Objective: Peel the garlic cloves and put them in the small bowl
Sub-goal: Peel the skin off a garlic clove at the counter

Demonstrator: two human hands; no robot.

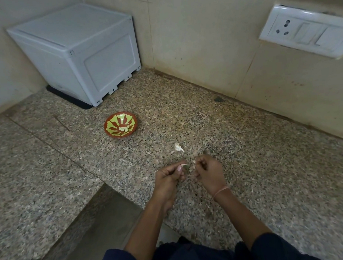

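A small red bowl (120,124) with a yellow-green pattern sits on the granite counter, with a few peeled cloves (124,129) inside it. My left hand (169,175) pinches a garlic clove (183,165) between thumb and fingers, in front and to the right of the bowl. Close beside it, my right hand (207,170) has its fingers curled and pinches a bit of white skin (194,164). A loose piece of garlic or skin (179,147) lies on the counter just beyond both hands.
A white plastic box (83,53) on a dark mat stands in the back left corner. A wall socket plate (304,30) is at the upper right. The speckled counter (267,164) has a step-down edge at the lower left.
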